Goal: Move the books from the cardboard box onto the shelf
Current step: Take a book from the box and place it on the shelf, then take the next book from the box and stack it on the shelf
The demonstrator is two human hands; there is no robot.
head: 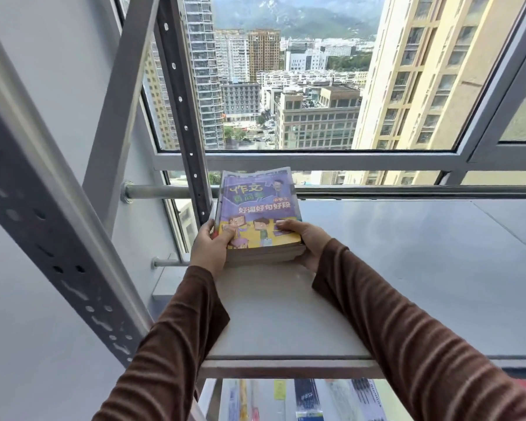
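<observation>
Centre of frame: small stack of paperback books (260, 221), purple-and-yellow cartoon cover on top, lying flat on the pale grey metal shelf (407, 268), at its left end beside the perforated grey steel upright (182, 110). Left hand (211, 246) clasps the stack's near left corner, thumb on the cover. Right hand (308, 241) clasps the near right corner, fingers on top. Brown ribbed sleeves (407, 329) reach in from below. Lower edge: more books (307, 399) on the tier beneath.

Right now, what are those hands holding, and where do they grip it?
A stack of books, gripped at its near corners: left hand on the near-left corner, right hand on the near-right, thumbs on the top cover.
</observation>
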